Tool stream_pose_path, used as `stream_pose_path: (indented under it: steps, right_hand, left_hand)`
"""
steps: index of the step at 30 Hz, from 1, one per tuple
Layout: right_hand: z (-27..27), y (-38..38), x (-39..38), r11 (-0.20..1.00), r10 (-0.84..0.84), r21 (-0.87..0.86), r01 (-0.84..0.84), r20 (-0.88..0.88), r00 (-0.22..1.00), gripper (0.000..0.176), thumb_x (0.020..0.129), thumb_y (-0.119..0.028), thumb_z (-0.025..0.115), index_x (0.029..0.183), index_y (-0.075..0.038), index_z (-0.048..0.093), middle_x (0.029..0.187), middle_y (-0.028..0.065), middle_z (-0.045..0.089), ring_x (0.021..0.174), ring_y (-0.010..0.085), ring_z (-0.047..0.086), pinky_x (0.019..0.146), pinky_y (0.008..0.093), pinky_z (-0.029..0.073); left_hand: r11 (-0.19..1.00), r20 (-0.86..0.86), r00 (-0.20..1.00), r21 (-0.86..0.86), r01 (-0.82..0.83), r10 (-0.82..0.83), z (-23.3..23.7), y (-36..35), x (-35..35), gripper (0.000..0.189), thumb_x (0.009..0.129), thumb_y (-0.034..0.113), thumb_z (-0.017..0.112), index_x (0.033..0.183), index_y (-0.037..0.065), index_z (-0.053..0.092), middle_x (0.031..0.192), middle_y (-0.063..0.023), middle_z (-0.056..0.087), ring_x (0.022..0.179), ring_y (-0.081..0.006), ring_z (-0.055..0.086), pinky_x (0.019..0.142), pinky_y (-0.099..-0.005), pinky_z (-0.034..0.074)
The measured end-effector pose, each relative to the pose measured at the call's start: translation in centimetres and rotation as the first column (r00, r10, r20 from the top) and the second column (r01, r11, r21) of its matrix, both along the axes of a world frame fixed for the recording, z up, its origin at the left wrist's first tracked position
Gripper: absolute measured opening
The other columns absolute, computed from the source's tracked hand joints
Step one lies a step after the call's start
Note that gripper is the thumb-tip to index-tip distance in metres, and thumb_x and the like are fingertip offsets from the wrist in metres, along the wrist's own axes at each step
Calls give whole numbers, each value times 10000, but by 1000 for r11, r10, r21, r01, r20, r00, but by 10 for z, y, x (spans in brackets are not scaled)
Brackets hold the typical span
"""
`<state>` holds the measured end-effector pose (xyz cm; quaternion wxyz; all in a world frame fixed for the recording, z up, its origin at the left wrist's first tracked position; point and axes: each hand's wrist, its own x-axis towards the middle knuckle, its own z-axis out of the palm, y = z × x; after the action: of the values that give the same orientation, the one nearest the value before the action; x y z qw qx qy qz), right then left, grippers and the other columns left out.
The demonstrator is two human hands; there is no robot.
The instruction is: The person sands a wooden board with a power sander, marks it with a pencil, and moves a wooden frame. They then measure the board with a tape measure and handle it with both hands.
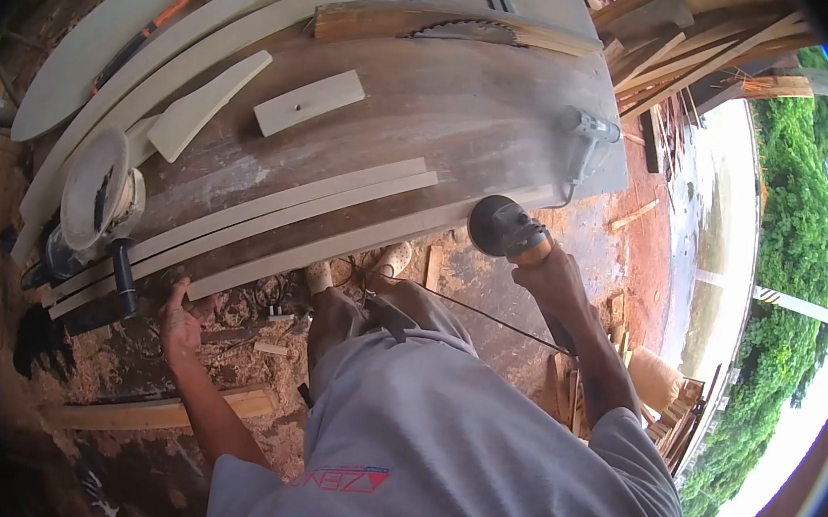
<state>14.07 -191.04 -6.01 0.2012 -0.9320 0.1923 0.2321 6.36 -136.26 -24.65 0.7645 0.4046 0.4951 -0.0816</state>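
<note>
At our left hand: the near end of the pale board (366, 242), which runs along the table (471, 85) edge to just past the tool in our right hand (551, 282).
Left hand (187, 321): thumb and fingers stand about the board's end; we cannot tell whether they pinch it.
Right hand: wrapped round the body of the disc power tool (507, 228), whose disc meets or overhangs the board's edge; we cannot tell which.
Board handling: we judge it light and stiff, dusty enough to slip; best held by its end and long sides, clear of the disc.
Tool handling: probably heavier toward its head, so we would grip the body firmly.
Strips: two thin strips (287, 229), just beyond our left hand.
Shaped pieces: one short block (325, 100) and one tapered piece (211, 104), farther beyond that hand.
Other tools: one grey power tool (591, 131) beyond our right hand; one hammer (163, 15), well beyond our left.
</note>
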Motion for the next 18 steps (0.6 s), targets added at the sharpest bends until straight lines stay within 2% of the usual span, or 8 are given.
stream_pose_path:
  steps: [6, 9, 12, 14, 15, 16, 17, 18]
  right_hand:
    - [-10, -96, 21, 983, -158, -90, 161, 34, 987, 362, 691, -221, 721, 920, 53, 666, 734, 167, 676, 656, 259, 676, 610, 389, 522]
    - [-17, -138, 26, 956, -233, -172, 239, 56, 971, 331, 680, -199, 759, 899, 36, 679, 708, 140, 664, 636, 214, 670, 584, 369, 523]
    - [1, -148, 8, 936, -337, -83, 342, 63, 939, 315, 685, -195, 755, 903, 19, 681, 694, 102, 646, 616, 189, 643, 571, 364, 507]
    - [13, -139, -14, 927, -372, -4, 375, 123, 920, 298, 695, -189, 745, 910, 7, 683, 697, 83, 640, 616, 176, 628, 572, 355, 498]
    - [18, -134, -28, 906, -422, 73, 416, 178, 889, 281, 706, -184, 736, 917, -4, 684, 701, 64, 634, 617, 164, 614, 573, 347, 490]
    - [22, -129, -39, 905, -426, 116, 410, 191, 884, 270, 715, -179, 728, 923, -13, 687, 714, 59, 637, 625, 156, 604, 583, 338, 484]
    - [22, -124, -50, 900, -433, 160, 406, 204, 878, 258, 723, -175, 721, 929, -22, 689, 728, 54, 639, 633, 148, 595, 592, 330, 478]
    - [15, -122, -60, 895, -440, 176, 410, 196, 877, 258, 723, -175, 721, 929, -22, 689, 728, 54, 639, 633, 148, 595, 592, 330, 478]
  left_hand:
    - [999, -28, 999, 28, 35, -34, -16, 17, -4, 358, 852, 265, 733, 1093, 43, 589, 935, -155, 695, 782, -290, 716, 723, -387, 603]
    - [996, -28, 998, 58, 62, -61, -19, 22, -5, 388, 854, 314, 729, 1089, 40, 587, 935, -148, 689, 827, -281, 713, 719, -376, 595]
    - [996, -48, 998, 81, 46, -42, -5, 16, -2, 388, 866, 330, 722, 1075, 33, 586, 933, -142, 683, 820, -272, 709, 702, -351, 580]
    - [990, -180, 980, 97, 101, -83, 20, 2, -1, 406, 895, 339, 699, 1067, -7, 576, 913, -131, 672, 747, -248, 680, 666, -328, 546]
    - [791, -208, 974, 580, 194, -87, 14, -12, -6, 408, 905, 344, 690, 1065, -13, 578, 874, -123, 658, 718, -235, 651, 666, -333, 529]
    - [364, -236, 968, 898, 249, -79, 11, -31, -9, 410, 914, 350, 681, 1062, -19, 579, 834, -116, 644, 689, -221, 623, 666, -338, 513]
    - [41, -302, 936, 949, 314, -182, 44, -72, -4, 409, 908, 332, 690, 1086, -19, 581, 818, -103, 615, 701, -205, 581, 686, -353, 497]
    - [32, -146, 899, 984, 175, -412, 55, -106, 1, 368, 881, 257, 716, 1115, 3, 589, 884, -120, 620, 783, -238, 604, 720, -376, 499]
